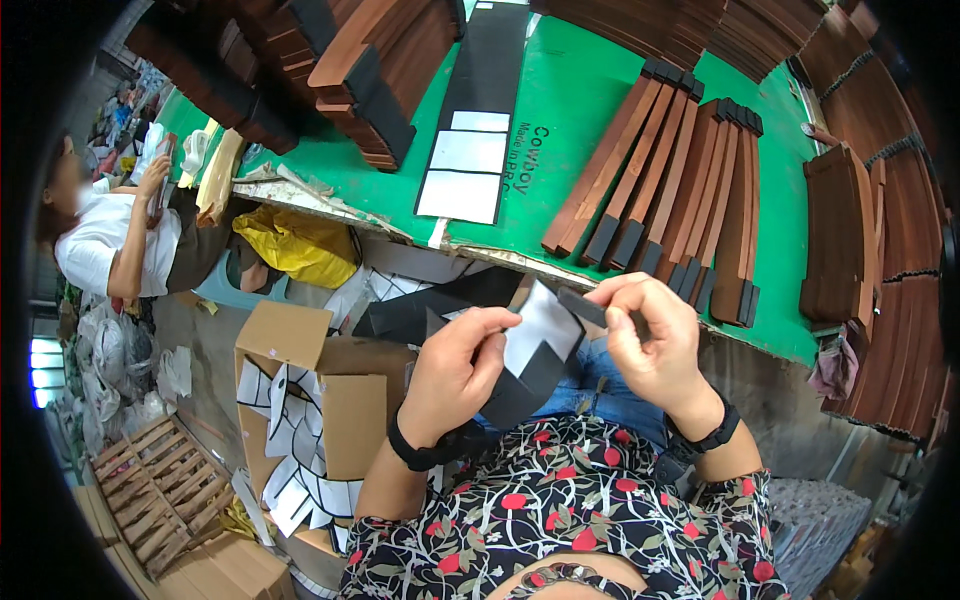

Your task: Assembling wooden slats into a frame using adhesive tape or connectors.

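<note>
My left hand (455, 372) is closed on a bent black sheet (541, 332) whose other face is white. It is held over my lap, just below the near edge of the green-topped table (590, 110). At the sheet's upper right, my right hand (655, 335) pinches a small black strip (580, 307) between thumb and fingers. Whether the strip is still joined to the sheet I cannot tell. On the table ahead lies a long black sheet (465, 165) with white rectangles. To its right rest bundles of curved brown wooden slats (650, 170) with black-wrapped ends.
Stacked brown wooden pieces (370, 100) stand at the table's far left, with more (838, 235) at the right. An open cardboard box (355, 420) of white, black-edged scraps stands at my left, near a yellow bag (300, 245). Another person (115, 235) sits further left.
</note>
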`<state>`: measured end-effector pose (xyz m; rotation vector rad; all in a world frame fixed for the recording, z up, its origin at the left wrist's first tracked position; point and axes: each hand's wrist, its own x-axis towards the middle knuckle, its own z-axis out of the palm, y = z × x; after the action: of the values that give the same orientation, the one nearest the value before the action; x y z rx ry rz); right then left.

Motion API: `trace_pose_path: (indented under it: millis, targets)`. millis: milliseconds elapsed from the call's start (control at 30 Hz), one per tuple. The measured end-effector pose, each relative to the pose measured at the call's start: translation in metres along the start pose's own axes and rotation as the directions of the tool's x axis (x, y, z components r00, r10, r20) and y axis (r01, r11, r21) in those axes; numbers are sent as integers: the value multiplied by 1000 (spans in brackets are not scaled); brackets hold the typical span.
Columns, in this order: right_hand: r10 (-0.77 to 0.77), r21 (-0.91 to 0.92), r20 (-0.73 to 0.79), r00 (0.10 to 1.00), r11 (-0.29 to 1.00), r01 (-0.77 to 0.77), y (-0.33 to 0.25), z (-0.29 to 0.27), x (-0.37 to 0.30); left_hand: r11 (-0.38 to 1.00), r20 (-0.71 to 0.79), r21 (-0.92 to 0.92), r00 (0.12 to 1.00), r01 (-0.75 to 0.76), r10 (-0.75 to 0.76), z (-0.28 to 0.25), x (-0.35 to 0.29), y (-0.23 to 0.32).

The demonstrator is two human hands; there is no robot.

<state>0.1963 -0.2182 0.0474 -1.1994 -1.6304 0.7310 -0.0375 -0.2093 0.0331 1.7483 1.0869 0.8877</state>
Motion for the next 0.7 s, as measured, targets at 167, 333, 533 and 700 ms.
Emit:
trace_pose_path:
  millis: [167,333,533,700]
  targets:
    - [-327,-304,134,935,885,353,-8,-1,10,999,170,39,985,21,-27,5,1,9]
    - [-376,-207,272,886,876,436,-8,12,12,991,129,89,988,-98,86,18,5,-5]
    - [-260,-103,319,911,946,306,1,11,9,995,115,-20,988,-98,100,16,6,-5]
    - [-214,-120,231,949,962,246,0,15,13,984,112,11,978,-180,178,17,14,-6]
